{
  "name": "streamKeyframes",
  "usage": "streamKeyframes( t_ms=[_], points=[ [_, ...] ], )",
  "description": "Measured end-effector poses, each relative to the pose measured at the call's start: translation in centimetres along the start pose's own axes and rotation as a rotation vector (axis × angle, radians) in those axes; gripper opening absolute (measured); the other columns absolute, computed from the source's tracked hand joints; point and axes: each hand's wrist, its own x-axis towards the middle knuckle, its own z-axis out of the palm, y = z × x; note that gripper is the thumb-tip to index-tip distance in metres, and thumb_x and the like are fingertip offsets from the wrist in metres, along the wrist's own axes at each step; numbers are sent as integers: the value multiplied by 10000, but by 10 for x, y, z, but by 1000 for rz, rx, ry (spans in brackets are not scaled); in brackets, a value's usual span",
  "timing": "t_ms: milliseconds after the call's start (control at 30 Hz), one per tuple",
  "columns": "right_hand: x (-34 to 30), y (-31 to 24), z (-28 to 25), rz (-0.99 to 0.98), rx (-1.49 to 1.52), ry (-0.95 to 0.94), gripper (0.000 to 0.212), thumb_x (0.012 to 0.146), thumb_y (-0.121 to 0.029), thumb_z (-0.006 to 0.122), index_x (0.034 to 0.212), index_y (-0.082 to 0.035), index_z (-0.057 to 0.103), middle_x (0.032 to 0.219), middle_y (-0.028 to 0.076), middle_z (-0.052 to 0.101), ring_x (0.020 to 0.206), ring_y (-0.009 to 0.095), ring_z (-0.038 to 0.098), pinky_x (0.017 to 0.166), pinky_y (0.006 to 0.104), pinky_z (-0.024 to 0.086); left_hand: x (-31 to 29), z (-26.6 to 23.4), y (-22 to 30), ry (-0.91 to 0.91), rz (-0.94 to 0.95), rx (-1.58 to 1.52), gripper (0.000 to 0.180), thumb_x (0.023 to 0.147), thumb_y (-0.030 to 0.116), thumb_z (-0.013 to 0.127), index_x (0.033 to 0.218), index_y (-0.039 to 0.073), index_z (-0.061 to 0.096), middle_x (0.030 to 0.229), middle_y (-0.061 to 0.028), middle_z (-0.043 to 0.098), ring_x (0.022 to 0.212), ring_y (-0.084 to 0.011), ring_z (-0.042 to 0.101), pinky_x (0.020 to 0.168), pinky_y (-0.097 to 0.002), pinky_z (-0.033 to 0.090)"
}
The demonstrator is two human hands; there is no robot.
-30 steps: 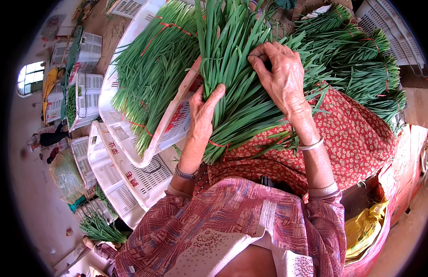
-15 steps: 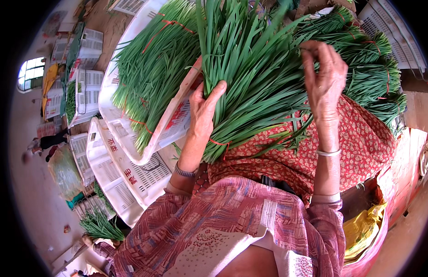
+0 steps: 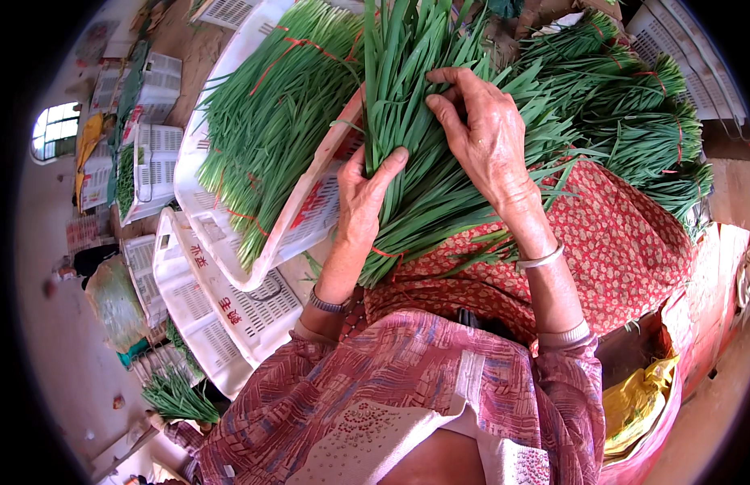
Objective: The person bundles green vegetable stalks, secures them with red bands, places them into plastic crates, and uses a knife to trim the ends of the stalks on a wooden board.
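Observation:
A large bunch of garlic chives (image 3: pixel 399 97) fans out across my lap, its lower end by a red tie (image 3: pixel 383 252). Around its left side my left hand (image 3: pixel 365 198) is closed, with the thumb lying over the leaves. Over the middle of the bunch is my right hand (image 3: pixel 484 137); its bent thumb and forefinger are apart at the leaves, and its other fingers are partly hidden. Beneath the leaves, a red floral cloth (image 3: pixel 605 242) covers my lap. To the left, tied chive bunches (image 3: pixel 278 137) lie in a white plastic crate (image 3: pixel 185 166).
More tied chive bunches (image 3: pixel 646 141) are heaped at the right. Another white crate (image 3: pixel 205 311) sits below the filled one. At lower right, a yellow plastic bag (image 3: pixel 640 400) lies in a pink-lined container. Stacked crates (image 3: pixel 154 162) stand at far left.
My right hand has moved left, from the bunch's right edge to its middle. The leaves under it have shifted, and my left hand has moved slightly right, keeping its hold.

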Motion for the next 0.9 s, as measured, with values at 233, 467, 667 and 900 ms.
streamKeyframes(
  t_ms=[233, 467, 667, 900],
  points=[
    [1, 5, 1, 119, -24, -56, 201, 802, -215, 738, 953, -107, 662, 715, 33, 664, 781, 257, 646, 763, 393, 470, 2, -4, -6, -6, -28, -13, 263, 881, 161, 723, 1086, 1, 682, 977, 1, 672, 874, -79, 569, 828, -257, 461],
    [0, 5, 5, 62, 19, -20, 114, 803, -160, 726, 857, -81, 664, 730, 54, 645, 743, 257, 630, 731, 375, 475, 3, -5, -6, 2, -46, -25, 275, 873, 171, 737, 1087, 6, 683, 974, 1, 672, 877, -81, 575, 840, -258, 465],
    [3, 36, -1, 430, 778, 354, 126, 898, -196, 686, 929, -75, 679, 804, -2, 631, 801, 141, 593, 750, 305, 461, 6, -3, -7, 0, -43, -41, 314, 859, 180, 752, 1107, 2, 679, 1018, -16, 679, 903, -94, 588, 863, -266, 468],
    [3, 15, -78, 135, 210, 379, 603, 962, -374, 632, 1407, -19, 433, 1250, 146, 614, 1148, 197, 568, 1034, 371, 433, 32, -33, 1, -240, 256, 279, 390, 868, -21, 534, 1251, -12, 611, 1223, -160, 633, 1123, -252, 601, 992, -352, 454]
  ],
)
